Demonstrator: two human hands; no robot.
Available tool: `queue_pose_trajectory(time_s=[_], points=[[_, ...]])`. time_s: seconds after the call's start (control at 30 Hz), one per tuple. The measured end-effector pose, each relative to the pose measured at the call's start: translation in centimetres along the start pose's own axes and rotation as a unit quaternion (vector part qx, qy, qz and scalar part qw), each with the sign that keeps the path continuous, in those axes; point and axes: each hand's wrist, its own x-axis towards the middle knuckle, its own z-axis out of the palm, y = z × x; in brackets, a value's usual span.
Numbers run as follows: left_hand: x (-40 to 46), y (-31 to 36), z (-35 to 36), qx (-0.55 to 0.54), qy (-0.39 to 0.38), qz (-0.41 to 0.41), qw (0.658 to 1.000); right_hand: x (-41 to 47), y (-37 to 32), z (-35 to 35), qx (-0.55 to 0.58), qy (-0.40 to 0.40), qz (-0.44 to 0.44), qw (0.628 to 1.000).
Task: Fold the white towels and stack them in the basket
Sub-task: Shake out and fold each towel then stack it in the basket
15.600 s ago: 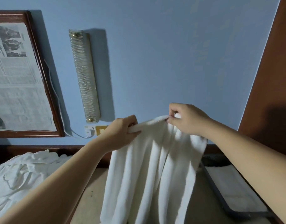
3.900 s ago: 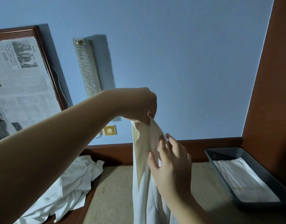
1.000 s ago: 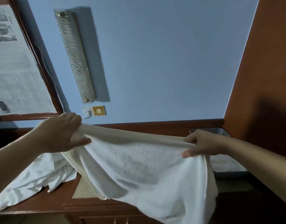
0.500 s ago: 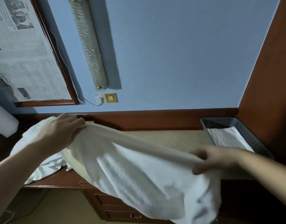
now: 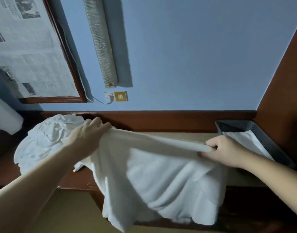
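A white towel (image 5: 161,179) hangs stretched between my two hands, its top edge taut over the wooden desk (image 5: 161,118) and its lower part draped over the desk's front edge. My left hand (image 5: 87,137) grips the towel's left top corner. My right hand (image 5: 223,150) pinches the right top corner. A dark mesh basket (image 5: 263,140) sits at the desk's right end, just beyond my right hand, with a folded white towel (image 5: 245,140) lying inside it. A heap of crumpled white towels (image 5: 47,140) lies at the desk's left, behind my left arm.
A blue wall rises behind the desk, bearing a framed newspaper (image 5: 26,47), a long glass wall lamp (image 5: 100,42) and a brass switch plate (image 5: 121,96). A brown wooden panel (image 5: 282,89) closes the right side. A white object (image 5: 5,118) stands at far left.
The towel has come lower and closer to the desk top, both hands still holding its corners. My view has tilted down, showing more of the desk, the heap and the basket.
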Motion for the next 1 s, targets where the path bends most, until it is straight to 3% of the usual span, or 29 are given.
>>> queue_pose_trajectory(time_s=[0.07, 0.13, 0.2, 0.3, 0.37, 0.53, 0.67, 0.7, 0.8, 0.87, 0.93, 1.0], points=[[0.4, -0.8, 1.4, 0.043, -0.004, 0.002, 0.999, 0.0, -0.9, 0.1, -0.005, -0.063, 0.023, 0.998], [0.7, -1.3, 2.3, 0.067, -0.004, 0.004, 0.998, -0.9, -1.4, 1.2, -0.089, -0.181, 0.023, 0.979], [1.1, -1.1, 3.3, 0.069, 0.015, 0.026, 0.997, -1.8, -1.4, 1.9, -0.146, -0.234, 0.037, 0.961], [1.6, 0.2, 4.0, 0.050, 0.024, 0.028, 0.998, -2.0, -1.4, 1.3, -0.232, -0.168, 0.031, 0.958], [2.1, 0.6, 4.0, 0.048, 0.023, -0.001, 0.999, -2.0, -1.6, 1.1, -0.230, -0.122, 0.033, 0.965], [1.5, 0.7, 4.3, 0.037, -0.027, 0.006, 0.999, -3.0, -1.3, 2.5, -0.085, -0.121, 0.108, 0.983], [1.1, -0.5, 5.7, 0.052, -0.138, -0.029, 0.989, -3.7, -1.0, 1.6, 0.171, -0.124, 0.094, 0.973], [1.1, -0.7, 5.9, 0.044, -0.143, -0.023, 0.989, -4.0, -0.8, 1.5, 0.234, -0.126, 0.081, 0.961], [0.6, -0.3, 5.5, -0.038, -0.059, -0.020, 0.997, -4.5, -0.4, 1.4, 0.342, -0.180, 0.076, 0.919], [0.2, 0.0, 5.0, -0.059, -0.027, -0.004, 0.998, -4.6, -0.5, 1.1, 0.245, -0.217, 0.067, 0.942], [-0.1, 0.0, 4.9, -0.060, -0.001, 0.009, 0.998, -4.7, -0.6, 1.2, -0.007, -0.236, 0.051, 0.970], [-0.3, 0.4, 5.0, -0.055, 0.028, 0.035, 0.997, -4.8, 0.0, 2.1, -0.179, -0.205, 0.044, 0.961]])
